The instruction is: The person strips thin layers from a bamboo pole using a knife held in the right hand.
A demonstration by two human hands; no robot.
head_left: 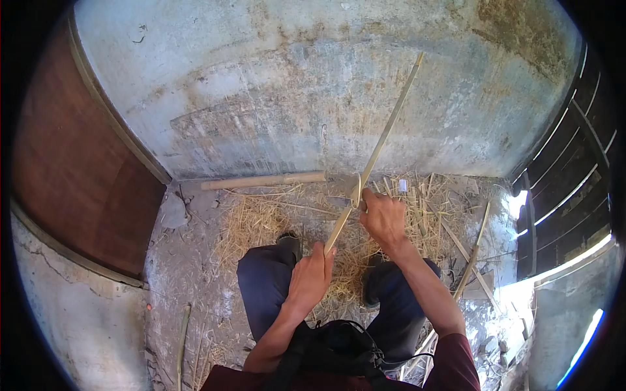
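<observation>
A long, pale bamboo strip [391, 124] slants up and to the right in front of me, its far end against the view of the wall. My left hand [312, 277] is closed around its near end. Farther along the strip, my right hand [385, 218] makes a fist right beside it. A thin curled sliver [357, 190] stands off the strip at that spot. Whatever the right fist grips is hidden by the fingers. Both my knees are bent below the hands.
Straw-like shavings [251, 225] litter the floor around my feet. A bamboo pole [264, 180] lies along the stained wall [261, 104]. More bamboo strips [475, 251] lie at right, a greenish stick [184, 345] at lower left. A brown door panel [85, 156] stands left, dark slats [567, 189] right.
</observation>
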